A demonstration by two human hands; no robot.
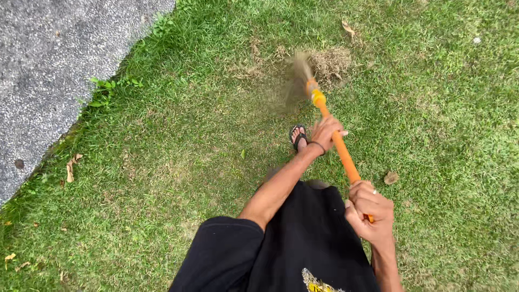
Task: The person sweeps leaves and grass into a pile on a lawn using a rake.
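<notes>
- Left hand (326, 131) wrapped round the orange broom handle (343, 153) mid-shaft; right hand (369, 208) clamped on its near end, fingers closed.
- Broom head (299, 75) blurred, low over the lawn (162, 162), well in from the pavement edge (48, 65).
- Dry clippings pile (331, 60) just beyond the head; loose dead leaves (390, 177) remain, so sweeping looks partly done.
- Long axis runs from the body out and slightly left, bristles farthest away.

Outdoor, flat daylight, no hard shadows. Ground is a mown lawn (162, 162), green with thin brownish patches. Grey pebbled pavement (48, 70) fills the upper left, its edge running diagonally. Low weeds (111, 86) along that edge. Dry straw-coloured patch (331, 62) top centre. Scattered dead leaves (71, 167) on the grass, one brown leaf (390, 177) at right.
</notes>
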